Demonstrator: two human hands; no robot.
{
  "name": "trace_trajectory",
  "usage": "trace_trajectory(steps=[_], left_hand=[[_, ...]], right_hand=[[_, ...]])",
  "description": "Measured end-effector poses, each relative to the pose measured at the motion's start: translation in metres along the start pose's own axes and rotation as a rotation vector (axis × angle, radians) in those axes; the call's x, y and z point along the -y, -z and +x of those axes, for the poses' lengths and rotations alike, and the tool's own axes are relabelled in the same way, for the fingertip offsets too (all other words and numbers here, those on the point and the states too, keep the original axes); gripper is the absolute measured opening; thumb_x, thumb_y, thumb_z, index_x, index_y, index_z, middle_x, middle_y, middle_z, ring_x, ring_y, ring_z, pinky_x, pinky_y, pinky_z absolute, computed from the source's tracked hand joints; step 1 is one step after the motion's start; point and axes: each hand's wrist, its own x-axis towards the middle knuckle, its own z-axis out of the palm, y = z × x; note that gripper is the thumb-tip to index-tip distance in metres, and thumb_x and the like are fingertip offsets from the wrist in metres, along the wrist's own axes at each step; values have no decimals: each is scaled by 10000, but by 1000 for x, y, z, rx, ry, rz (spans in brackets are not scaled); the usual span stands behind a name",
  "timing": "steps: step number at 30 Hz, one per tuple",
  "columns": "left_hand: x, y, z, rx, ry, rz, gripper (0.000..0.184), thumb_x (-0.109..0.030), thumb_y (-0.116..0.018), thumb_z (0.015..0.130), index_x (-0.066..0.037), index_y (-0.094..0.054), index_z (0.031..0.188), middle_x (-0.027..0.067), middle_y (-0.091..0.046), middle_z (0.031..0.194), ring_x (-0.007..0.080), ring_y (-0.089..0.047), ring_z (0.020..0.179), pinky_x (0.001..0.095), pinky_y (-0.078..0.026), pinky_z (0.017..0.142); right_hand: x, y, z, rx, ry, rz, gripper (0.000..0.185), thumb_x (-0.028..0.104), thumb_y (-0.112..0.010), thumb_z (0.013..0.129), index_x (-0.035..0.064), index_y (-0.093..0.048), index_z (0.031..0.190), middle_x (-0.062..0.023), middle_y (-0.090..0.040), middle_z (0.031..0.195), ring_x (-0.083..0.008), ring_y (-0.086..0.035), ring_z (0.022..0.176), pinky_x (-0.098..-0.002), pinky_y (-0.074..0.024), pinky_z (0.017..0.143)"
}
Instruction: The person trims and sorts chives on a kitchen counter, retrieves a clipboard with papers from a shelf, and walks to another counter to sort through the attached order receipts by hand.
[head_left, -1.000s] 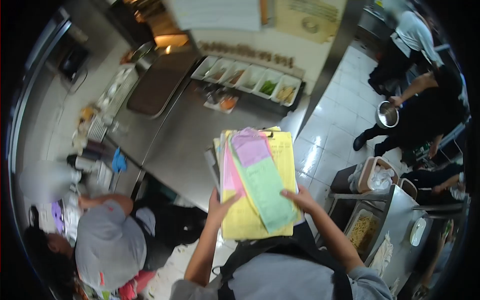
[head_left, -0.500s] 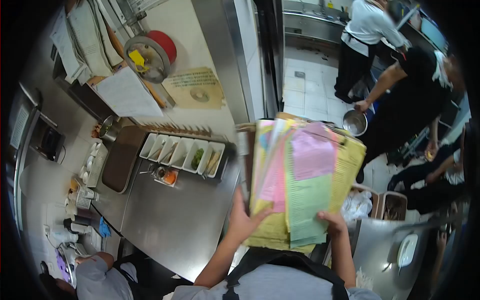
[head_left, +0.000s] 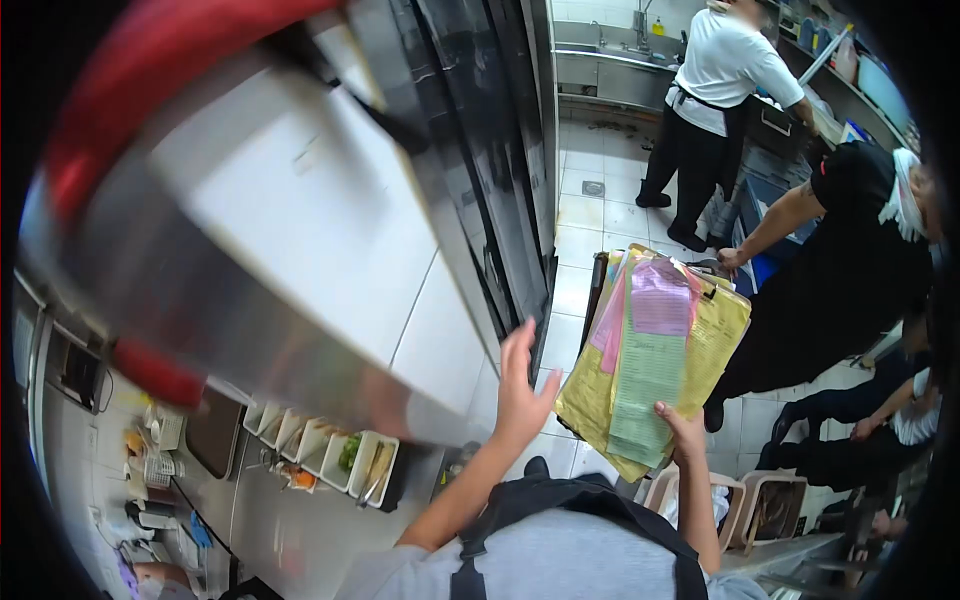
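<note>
The right hand (head_left: 685,435) grips the papers (head_left: 648,370) by their lower edge, right of the frame's centre, thumb on the green sheet. The left hand (head_left: 520,405) is open near the centre, fingers spread, apart from the papers. Tubs (head_left: 310,445) line up at lower left. A person in black (head_left: 815,270) stands at right. Something red-edged (head_left: 150,100), too blurred to name surely, fills the upper left.
</note>
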Motion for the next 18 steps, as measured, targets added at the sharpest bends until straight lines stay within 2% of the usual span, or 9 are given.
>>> trace_trajectory(steps=[6, 8, 9, 11, 12, 14, 16, 17, 18], left_hand=[[79, -63, 202, -578, -44, 240, 845, -79, -666, 780, -36, -158, 1454, 247, -310, 1404, 385, -314, 1308, 443, -247, 1089], [107, -57, 275, -717, -59, 141, 926, -139, -725, 747, -26, -138, 1455, 269, -292, 1408, 400, -291, 1321, 440, -235, 1097], [118, -54, 306, -793, -57, 201, 953, -151, -741, 731, -17, -133, 1453, 277, -289, 1408, 409, -296, 1315, 446, -240, 1094], [125, -47, 363, -944, -66, 299, 1009, -174, -774, 698, 1, -122, 1448, 292, -285, 1409, 428, -307, 1302, 458, -251, 1088], [126, -41, 391, -1029, 57, 214, 1103, -231, -829, 643, 27, -113, 1442, 307, -279, 1409, 436, -309, 1301, 444, -257, 1090], [168, -19, 433, -1040, 50, 332, 1141, -269, -848, 624, 60, -110, 1430, 320, -260, 1419, 425, -297, 1317, 424, -252, 1101], [211, -6, 468, -854, 1, 355, 1209, -368, -861, 591, 94, -106, 1415, 317, -242, 1437, 375, -267, 1355, 382, -239, 1115], [175, -37, 435, -733, -27, 406, 1198, -440, -838, 607, 99, -129, 1409, 319, -293, 1414, 382, -318, 1331, 380, -285, 1092], [158, -59, 429, -589, 91, 265, 1176, -499, -811, 624, 109, -163, 1395, 320, -352, 1380, 395, -383, 1288, 377, -332, 1064]], right_hand=[[-15, -2, 107, 124, -26, -201, 269, 96, -750, 753, -27, -622, 954, -42, -637, 846, -105, -580, 750, -270, -481, 662], [-20, 1, 162, 267, -111, -346, 236, 102, -755, 754, -11, -628, 917, -31, -635, 811, -89, -567, 743, -272, -477, 652], [-33, 1, 190, 314, -118, -423, 221, 104, -754, 759, -6, -629, 904, -24, -635, 796, -84, -561, 737, -271, -474, 653], [-40, -11, 240, 424, -37, -482, 206, 103, -750, 769, -3, -627, 896, -16, -636, 782, -84, -555, 725, -269, -471, 657], [-36, -24, 267, 494, 21, -451, 206, 100, -747, 774, -6, -623, 900, -14, -638, 783, -88, -557, 720, -268, -471, 660], [-45, -47, 322, 650, -22, -474, 248, 81, -733, 785, -18, -621, 983, -36, -666, 838, -100, -582, 765, -274, -485, 703], [-54, -72, 363, 762, -113, -408, 287, 77, -732, 786, -15, -620, 1033, -49, -680, 877, -102, -595, 796, -279, -493, 726], [-57, -26, 353, 846, -105, -462, 339, 76, -731, 786, -12, -611, 1090, -68, -687, 940, -109, -605, 843, -283, -495, 756], [-63, -17, 370, 902, -102, -448, 340, 78, -731, 786, -14, -609, 1090, -71, -685, 944, -112, -605, 847, -286, -495, 759]])
